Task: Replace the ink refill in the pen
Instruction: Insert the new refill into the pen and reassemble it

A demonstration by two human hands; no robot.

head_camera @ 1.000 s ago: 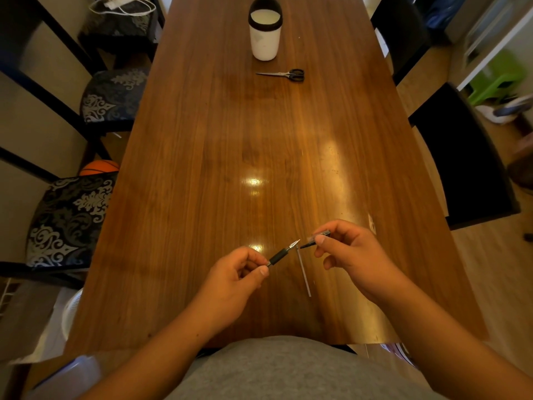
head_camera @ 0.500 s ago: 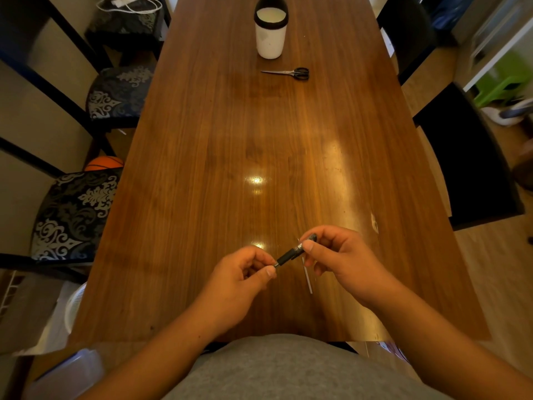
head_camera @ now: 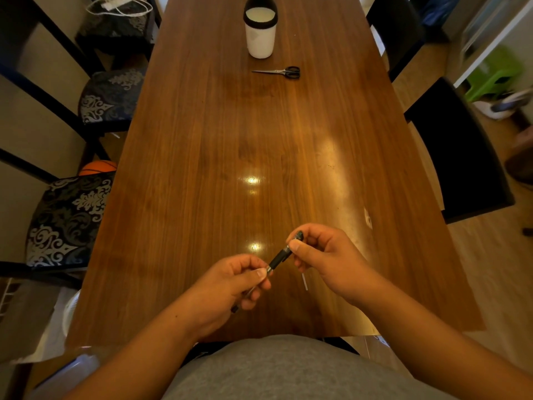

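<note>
Over the wooden table (head_camera: 202,168), my left hand (head_camera: 230,284) and right hand (head_camera: 326,255) each pinch an end of the pen (head_camera: 281,255), fingers closed. I judge reassembly nearly done, tightening left. A thin refill (head_camera: 305,282) lies beneath, partly hidden; old or new, I cannot tell.

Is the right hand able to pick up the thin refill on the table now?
Probably not yet: the right hand is shut on the pen. The refill lies just beneath it, nothing covering it.
</note>
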